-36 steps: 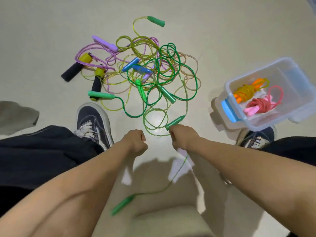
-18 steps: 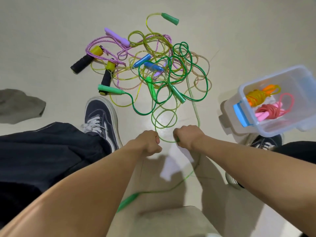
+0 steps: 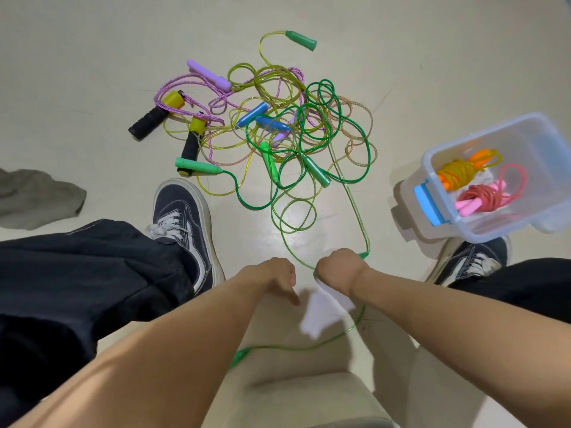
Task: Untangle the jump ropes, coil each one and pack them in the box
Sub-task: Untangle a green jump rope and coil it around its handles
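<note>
A tangle of jump ropes lies on the floor ahead, with green, purple, blue and black-and-yellow handles. My right hand grips a green handle whose tip pokes out on the right. Its thin light green rope runs up into the tangle. Another stretch drops to a second green handle near my seat. My left hand is curled beside the right, one finger pointing down; I cannot tell if it holds rope. The clear box at right holds an orange-yellow coil and a pink-red coil.
My shoes rest on the floor, one at the left next to the tangle and one at the right under the box's near corner. A grey cloth lies far left. A beige seat edge is below my arms.
My right hand has pulled the green handle back from the pile, drawing a long strand of light green rope out of the tangle. My left hand moved back alongside it.
</note>
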